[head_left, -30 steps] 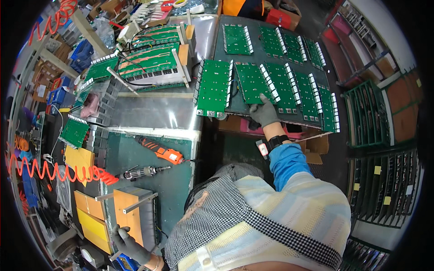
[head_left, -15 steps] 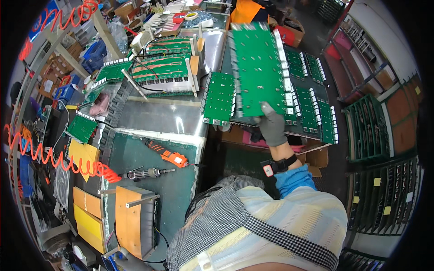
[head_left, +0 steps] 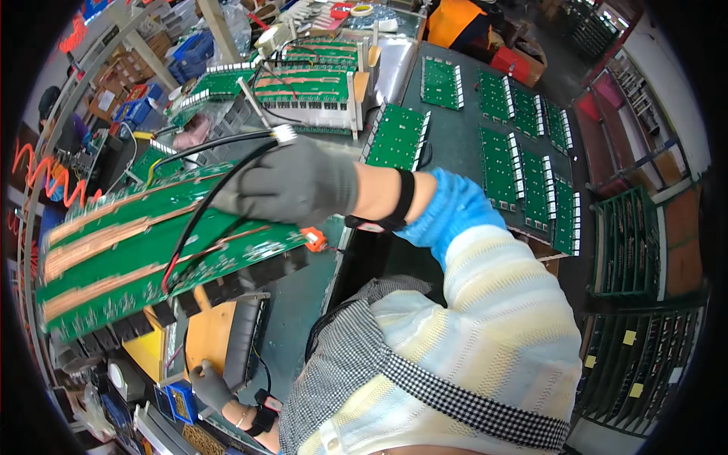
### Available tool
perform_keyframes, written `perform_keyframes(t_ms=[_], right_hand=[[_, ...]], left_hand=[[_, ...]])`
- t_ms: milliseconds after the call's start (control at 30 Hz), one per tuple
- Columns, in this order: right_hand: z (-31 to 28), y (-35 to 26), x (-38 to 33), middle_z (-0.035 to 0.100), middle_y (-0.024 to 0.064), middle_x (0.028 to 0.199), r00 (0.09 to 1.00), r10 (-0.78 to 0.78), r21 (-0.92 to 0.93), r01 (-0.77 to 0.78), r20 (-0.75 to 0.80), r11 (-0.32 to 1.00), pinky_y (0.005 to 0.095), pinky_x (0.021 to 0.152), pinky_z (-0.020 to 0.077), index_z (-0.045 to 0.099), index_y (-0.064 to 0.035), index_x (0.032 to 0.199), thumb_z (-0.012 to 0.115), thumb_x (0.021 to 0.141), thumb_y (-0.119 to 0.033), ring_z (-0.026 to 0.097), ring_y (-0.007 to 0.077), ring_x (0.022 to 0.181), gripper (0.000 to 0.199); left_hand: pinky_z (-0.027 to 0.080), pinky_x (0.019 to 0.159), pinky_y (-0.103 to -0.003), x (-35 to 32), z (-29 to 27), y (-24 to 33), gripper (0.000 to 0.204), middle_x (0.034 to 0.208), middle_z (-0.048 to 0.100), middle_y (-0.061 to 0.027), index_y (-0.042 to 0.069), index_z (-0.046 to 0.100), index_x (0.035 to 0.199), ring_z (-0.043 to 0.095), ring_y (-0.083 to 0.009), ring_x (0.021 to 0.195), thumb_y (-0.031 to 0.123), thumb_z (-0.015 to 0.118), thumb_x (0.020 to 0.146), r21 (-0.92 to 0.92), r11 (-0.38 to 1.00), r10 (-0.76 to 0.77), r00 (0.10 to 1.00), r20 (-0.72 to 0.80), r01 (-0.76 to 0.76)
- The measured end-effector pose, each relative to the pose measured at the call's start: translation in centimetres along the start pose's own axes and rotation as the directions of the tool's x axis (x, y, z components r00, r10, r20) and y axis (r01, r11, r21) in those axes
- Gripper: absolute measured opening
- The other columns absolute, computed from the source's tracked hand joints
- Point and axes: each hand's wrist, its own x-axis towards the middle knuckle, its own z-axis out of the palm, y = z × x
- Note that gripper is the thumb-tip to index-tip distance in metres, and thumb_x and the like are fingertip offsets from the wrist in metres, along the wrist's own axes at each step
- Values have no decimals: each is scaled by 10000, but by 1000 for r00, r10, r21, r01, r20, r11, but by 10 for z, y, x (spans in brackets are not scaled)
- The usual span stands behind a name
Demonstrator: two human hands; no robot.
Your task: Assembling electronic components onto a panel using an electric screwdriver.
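In a grey glove, my right hand [head_left: 299, 182] reaches across to the left, fingers curled over the far right part of a large green circuit board [head_left: 144, 231]. Copper strips run along this board, and black parts line its near edge. It hangs tilted above the left bench. A black cable [head_left: 189, 227] loops over it, and a white connector [head_left: 284, 135] shows beside my glove. My left hand [head_left: 211, 385], also gloved, is at the near end of an orange-brown panel [head_left: 211, 334], touching its edge with thumb and fingers apart.
Several green boards [head_left: 500, 167] with white edge pieces lie on the dark table [head_left: 455, 121] at right. Another copper-striped board assembly [head_left: 303, 91] stands at the back. An orange tool [head_left: 312, 240] is partly hidden behind the raised board. Racks [head_left: 637, 341] stand at far right.
My right hand has swung left from the right table. The board it held showed a plain green face; the one now in it shows copper strips. My left hand has come up to the panel.
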Motion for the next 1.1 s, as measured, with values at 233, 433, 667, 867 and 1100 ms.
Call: perform_keyframes(t_ms=[233, 433, 667, 867, 1100], right_hand=[[43, 4, 14, 624, 2, 994, 966, -238, 107, 227, 99, 968, 263, 513, 478, 619, -112, 1049, 554, 731, -137, 595, 136, 667, 326], [56, 28, 47, 631, 42, 920, 932, -251, 149, 218, 262, 965, 325, 558, 494, 638, -104, 995, 582, 723, -92, 611, 213, 701, 278], [79, 37, 76, 565, 39, 883, 843, -416, 23, 435, 341, 900, 346, 579, 452, 588, -127, 1141, 525, 762, -119, 576, 224, 728, 384], [86, 26, 110, 590, 107, 996, 740, -594, 149, 579, 316, 801, 384, 705, 459, 584, -42, 1134, 517, 740, -101, 581, 283, 895, 403], [106, -11, 148, 586, 83, 911, 653, -714, 287, 654, 254, 700, 408, 705, 447, 616, -44, 1059, 545, 744, -118, 572, 255, 821, 331]], left_hand=[[468, 701, -333, -2, 11, -11, 358, 864, 635, -148, -22, 595, 972, 593, -206, 773, 304, 617, 826, -305, 950, -68, 997, 27, 73], [473, 740, -381, -36, 11, -14, 351, 878, 637, -175, 38, 595, 1046, 620, -305, 823, 288, 619, 801, -332, 941, -143, 962, -232, 60], [463, 619, -383, -68, -8, -4, 356, 659, 577, -132, 29, 581, 998, 593, -298, 647, 280, 672, 763, -460, 879, -304, 890, -340, 124], [469, 660, -369, -114, -1, -39, 390, 692, 592, -133, 27, 577, 943, 602, -294, 696, 309, 732, 723, -325, 809, -579, 758, -299, 490], [465, 693, -352, -111, -3, -28, 308, 790, 622, -159, -3, 581, 990, 604, -269, 732, 271, 600, 849, -552, 820, -292, 940, -174, 152]])
